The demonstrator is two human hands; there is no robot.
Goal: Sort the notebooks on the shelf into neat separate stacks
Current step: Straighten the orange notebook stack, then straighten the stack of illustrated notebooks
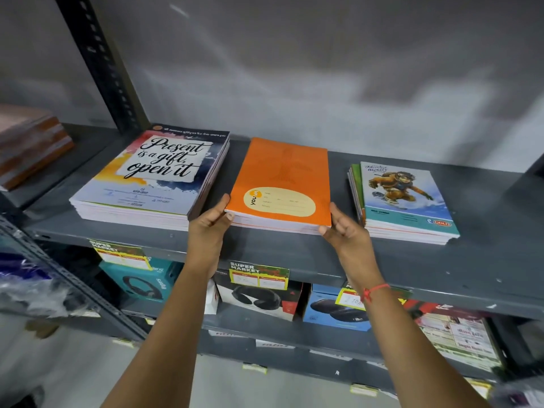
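Three stacks of notebooks lie on the grey metal shelf [412,260]. On the left is a stack topped by a "Present is a gift, open it" cover [153,175]. The middle stack has an orange cover [282,181]. The right stack shows a snowboarding figure on its top cover [403,198]. My left hand [210,222] grips the orange stack's front left corner, thumb on the cover. My right hand [343,228] holds its front right corner, fingers along the stack's side edge. A red thread circles my right wrist.
A slotted upright post [100,63] stands behind the left stack. Another pile of books [29,145] sits on the neighbouring shelf at far left. Boxed headphones [256,298] and price tags fill the shelf below. A grey wall backs the shelf.
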